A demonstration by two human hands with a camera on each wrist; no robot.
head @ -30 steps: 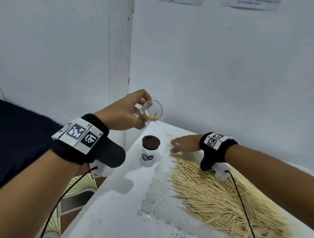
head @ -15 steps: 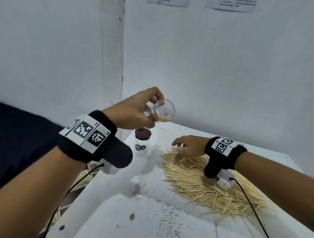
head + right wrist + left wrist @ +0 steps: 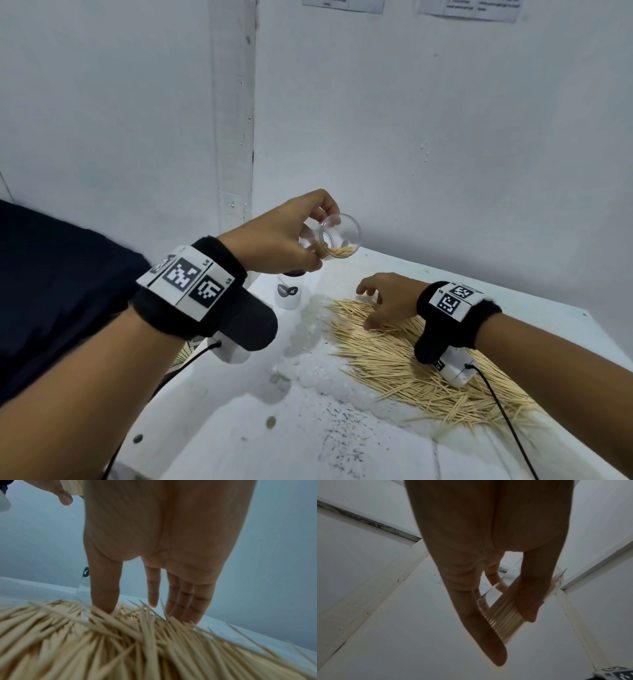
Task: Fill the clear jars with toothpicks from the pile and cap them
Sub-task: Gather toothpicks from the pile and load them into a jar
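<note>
My left hand (image 3: 310, 240) holds a clear jar (image 3: 339, 236) in the air, tipped on its side with its open mouth toward me and toothpicks lying inside. In the left wrist view the fingers (image 3: 530, 599) curl round that jar (image 3: 503, 609). A wide pile of toothpicks (image 3: 411, 359) covers the white table (image 3: 239, 445). My right hand (image 3: 376, 305) reaches down onto the far left end of the pile, fingers spread; thumb and fingertips (image 3: 185, 612) dig into the toothpicks (image 3: 120, 642). A capped jar with a brown lid (image 3: 289, 291) stands behind, partly hidden by my left hand.
The table sits in a corner of white walls (image 3: 445, 137), with its left edge (image 3: 191, 404) dropping off to the floor. Rough peeled patches (image 3: 308, 359) and dark specks mark the tabletop beside the pile. Cables run from both wrist units.
My right hand slid from flat on the table near the capped jar back onto the pile, fingers now pressing into the toothpicks. My left hand kept the jar raised and shifted slightly right.
</note>
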